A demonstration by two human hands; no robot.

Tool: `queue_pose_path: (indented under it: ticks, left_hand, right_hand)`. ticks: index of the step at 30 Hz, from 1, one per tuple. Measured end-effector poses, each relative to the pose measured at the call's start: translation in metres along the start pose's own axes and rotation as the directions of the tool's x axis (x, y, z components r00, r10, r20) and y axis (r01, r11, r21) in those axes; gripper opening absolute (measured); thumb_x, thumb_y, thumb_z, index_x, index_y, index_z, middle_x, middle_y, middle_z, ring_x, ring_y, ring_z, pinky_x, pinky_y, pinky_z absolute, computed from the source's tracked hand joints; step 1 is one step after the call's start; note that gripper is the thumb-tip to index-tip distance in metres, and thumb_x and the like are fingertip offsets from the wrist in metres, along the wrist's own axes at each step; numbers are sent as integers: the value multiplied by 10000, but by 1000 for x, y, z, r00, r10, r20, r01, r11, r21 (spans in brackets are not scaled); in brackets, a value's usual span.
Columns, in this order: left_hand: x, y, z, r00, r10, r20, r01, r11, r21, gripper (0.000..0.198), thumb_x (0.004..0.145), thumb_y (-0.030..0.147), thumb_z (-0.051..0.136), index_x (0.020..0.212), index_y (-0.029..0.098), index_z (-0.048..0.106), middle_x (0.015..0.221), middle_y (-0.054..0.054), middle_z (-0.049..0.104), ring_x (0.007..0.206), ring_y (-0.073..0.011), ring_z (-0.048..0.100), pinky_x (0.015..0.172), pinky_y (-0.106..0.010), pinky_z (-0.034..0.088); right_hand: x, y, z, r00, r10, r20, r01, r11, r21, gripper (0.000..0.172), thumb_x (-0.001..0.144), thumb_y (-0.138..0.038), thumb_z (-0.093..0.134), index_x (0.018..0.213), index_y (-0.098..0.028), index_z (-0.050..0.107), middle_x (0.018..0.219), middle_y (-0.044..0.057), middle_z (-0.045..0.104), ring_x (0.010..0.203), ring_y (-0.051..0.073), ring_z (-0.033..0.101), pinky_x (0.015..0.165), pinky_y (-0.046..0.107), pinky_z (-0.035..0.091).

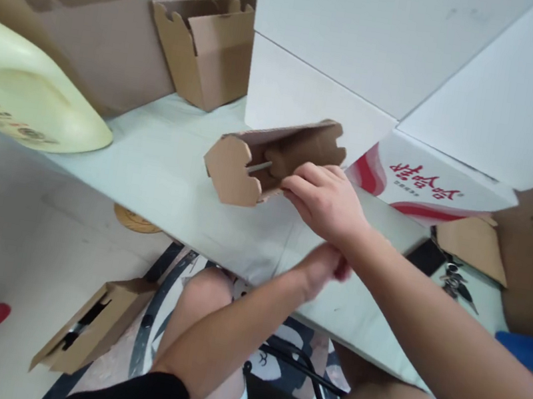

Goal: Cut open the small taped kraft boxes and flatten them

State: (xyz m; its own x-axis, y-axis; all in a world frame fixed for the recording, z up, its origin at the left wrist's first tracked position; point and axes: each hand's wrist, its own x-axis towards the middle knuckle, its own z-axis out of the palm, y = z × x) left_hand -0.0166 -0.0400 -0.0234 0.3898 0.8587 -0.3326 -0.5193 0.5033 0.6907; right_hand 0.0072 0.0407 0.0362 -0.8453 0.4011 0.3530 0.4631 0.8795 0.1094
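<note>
Head view, and from where I'm standing the two forearms cross over a table (165, 163). The right hand (324, 198) has its fingers drawn close together, bent and holding the near rim of an open cardboard box (235, 171). That box sits tilted around the middle of the table, between the near edge and the white boxes (314, 92) at the back edge. The left hand (323, 269) is curled and blurred just below the right one; I can't tell whether its fingers hold anything. A second box (225, 58) stands by the back edge, a yellow jug (36, 89) toward the left end, and some keys (454, 281) toward the right.
</note>
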Motion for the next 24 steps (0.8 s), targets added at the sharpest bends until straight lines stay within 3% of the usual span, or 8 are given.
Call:
queue_pose_path:
  ticks: [3,4,6,8,10,12,19,24]
  left_hand:
    - [-36,-1,29,930,-210,302,75,912,402,240,839,196,523,606,176,580,563,9,557,534,-117,486,559,-270,386]
    - [-50,6,35,924,-151,351,-65,844,533,119,808,210,615,692,185,626,672,15,619,625,-121,533,624,-268,421]
    - [-74,26,39,874,95,476,-359,788,501,69,829,244,652,773,204,644,765,7,662,726,-140,592,716,-285,472]
    - [-84,45,33,802,425,419,-581,718,383,157,915,260,565,782,220,638,724,-8,636,684,-150,575,699,-308,480]
    - [-80,55,21,636,739,223,-763,557,328,207,946,312,564,770,243,648,704,-9,624,667,-163,566,666,-318,467]
    - [-65,56,8,557,825,101,-762,459,457,168,941,315,602,810,255,689,729,-13,637,703,-174,577,721,-334,492]
    - [-31,45,2,631,722,286,-620,248,744,166,924,330,625,1046,258,710,1225,-89,628,1216,-250,593,1085,-423,485]
    - [-10,63,9,731,660,172,-400,210,892,154,859,304,627,971,236,708,1189,-81,593,1156,-241,609,1043,-426,492]
  right_hand:
    - [-56,9,-17,997,45,-56,-45,999,7,214,1044,-271,476,1011,-223,682,952,32,732,814,153,611,777,322,367]
    - [-73,12,-23,994,63,-84,-63,998,1,193,1035,-248,489,993,-218,675,960,34,742,807,151,617,761,321,370]
    - [-104,16,-35,984,103,-148,-104,995,1,145,1011,-209,520,971,-209,660,968,46,757,795,154,636,721,318,383]
    - [-131,18,-49,968,154,-197,-154,988,19,109,990,-174,538,982,-203,643,1005,65,769,825,164,670,696,314,404]
    - [-152,18,-66,953,202,-225,-199,979,38,105,973,-151,547,1006,-202,631,1051,82,774,868,170,696,685,310,426]
    - [-167,15,-79,946,228,-228,-225,973,43,112,958,-137,555,1007,-203,632,1075,87,776,862,166,701,671,310,433]
    - [-172,-2,-84,976,199,-91,-198,980,19,144,927,-121,588,913,-217,694,799,-13,755,661,152,605,602,337,341]
    - [-185,16,-76,931,326,-166,-320,945,62,124,966,-253,588,974,-215,705,878,13,784,736,171,673,682,353,384]
